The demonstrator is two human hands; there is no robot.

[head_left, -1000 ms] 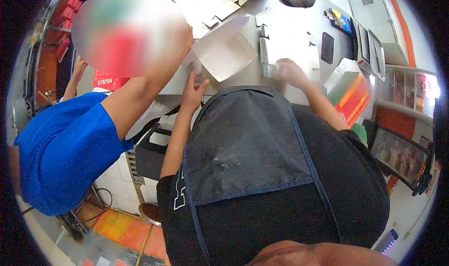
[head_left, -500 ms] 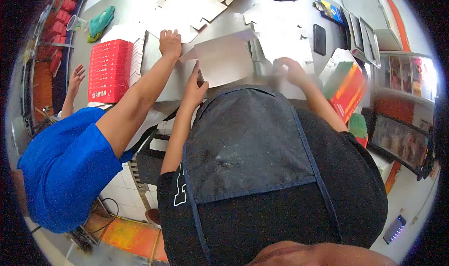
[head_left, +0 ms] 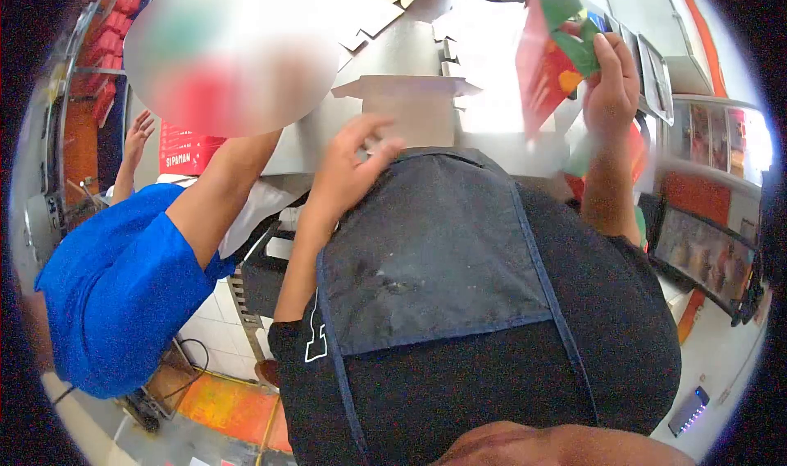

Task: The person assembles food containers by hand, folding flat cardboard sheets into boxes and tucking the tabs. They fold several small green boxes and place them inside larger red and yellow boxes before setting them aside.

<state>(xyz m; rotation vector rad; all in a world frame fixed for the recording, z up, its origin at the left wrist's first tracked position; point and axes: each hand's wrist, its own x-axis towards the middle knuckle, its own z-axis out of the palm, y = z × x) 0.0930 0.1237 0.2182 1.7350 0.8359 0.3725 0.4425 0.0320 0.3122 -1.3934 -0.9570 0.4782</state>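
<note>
My left hand [head_left: 358,159] is half curled with thumb and fingers apart, holding nothing. It sits beside a plain-sided cardboard box piece [head_left: 410,113] with flaps spread at its far end, on the steel table near my apron. Raised at the right, my right hand [head_left: 613,81] pinches a red and green printed cardboard piece [head_left: 548,64] by its green edge. That piece is smeared by motion. Beneath my right forearm, more red and green printed cardboard [head_left: 639,150] shows in part.
On my left stands a co-worker in a blue shirt [head_left: 123,286]; a blurred patch hides their reaching hand. A red box stack [head_left: 184,150] is partly covered by that patch. White unfolded cardboard [head_left: 381,3] lies at the back. A monitor [head_left: 705,253] stands at the right.
My left hand has let go of the cardboard piece, which now lies closer to me with its flaps spread. My right hand has risen and now holds the red and green piece.
</note>
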